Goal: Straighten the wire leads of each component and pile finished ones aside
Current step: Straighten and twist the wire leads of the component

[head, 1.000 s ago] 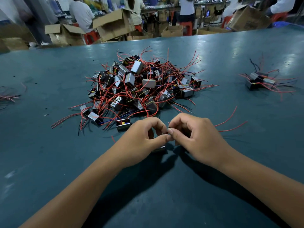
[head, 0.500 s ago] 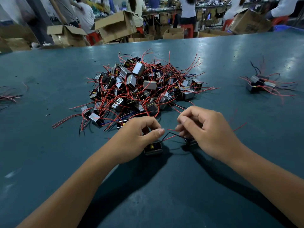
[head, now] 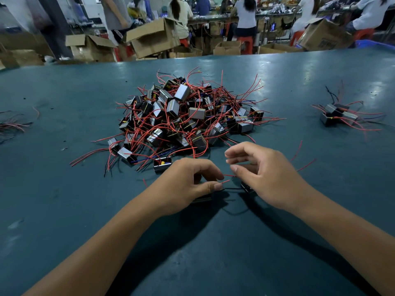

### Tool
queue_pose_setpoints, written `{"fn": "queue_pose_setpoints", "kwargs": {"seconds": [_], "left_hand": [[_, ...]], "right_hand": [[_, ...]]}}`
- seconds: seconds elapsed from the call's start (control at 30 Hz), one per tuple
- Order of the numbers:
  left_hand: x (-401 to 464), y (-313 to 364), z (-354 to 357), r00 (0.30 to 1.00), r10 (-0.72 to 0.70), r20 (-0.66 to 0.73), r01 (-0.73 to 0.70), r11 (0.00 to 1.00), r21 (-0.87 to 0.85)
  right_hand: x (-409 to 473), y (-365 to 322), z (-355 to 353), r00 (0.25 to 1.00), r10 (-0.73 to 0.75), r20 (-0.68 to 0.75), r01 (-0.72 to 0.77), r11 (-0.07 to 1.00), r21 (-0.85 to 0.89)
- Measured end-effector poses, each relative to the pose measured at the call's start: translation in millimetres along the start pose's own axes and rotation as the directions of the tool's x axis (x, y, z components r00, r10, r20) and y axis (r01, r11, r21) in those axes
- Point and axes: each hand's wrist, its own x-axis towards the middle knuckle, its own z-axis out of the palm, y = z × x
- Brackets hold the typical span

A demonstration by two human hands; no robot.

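Red lead (head: 227, 181) pinched, left hand (head: 183, 182) curled

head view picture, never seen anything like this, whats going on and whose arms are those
The picture comes from a camera worn on a person's head, looking forward and down, so the two bare arms belong to the wearer. They work at a dark teal table. In the middle lies a big heap of small boxy metal-and-black components with red wire leads, waiting to be straightened. A small pile of the same components sits far right, probably the finished ones. The left hand pinches a thin red lead and covers a component beneath it. The right hand, fingers loosely curled, hovers over a small black component; whether it grips anything cannot be told. Cardboard boxes and other workers are behind.
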Motion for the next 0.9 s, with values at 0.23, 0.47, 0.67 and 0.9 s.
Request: {"fn": "queue_pose_setpoints", "kwargs": {"seconds": [0.23, 0.47, 0.67, 0.9], "left_hand": [[-0.2, -4.0, -2.1, 0.999, -0.007, -0.048, 0.006, 1.000, -0.014], [1.4, -3.4, -0.4, 0.996, -0.040, -0.085, 0.036, 0.999, -0.039], [0.3, -4.0, -1.2, 0.990, -0.064, -0.128, 0.054, 0.995, -0.084], [-0.8, -3.2, 3.7, 0.988, -0.044, -0.147, 0.030, 0.995, -0.100]], "right_hand": [[2.0, 4.8, 2.0, 0.997, 0.071, 0.016, -0.072, 0.994, 0.080], [0.7, -3.3, 4.6, 0.997, 0.045, 0.068, -0.038, 0.994, -0.106], [-1.1, -4.2, 6.3, 0.998, 0.054, 0.026, -0.046, 0.969, -0.242], [-5.4, -4.1, 12.9, 0.991, 0.130, -0.017, -0.129, 0.991, 0.045]]}}
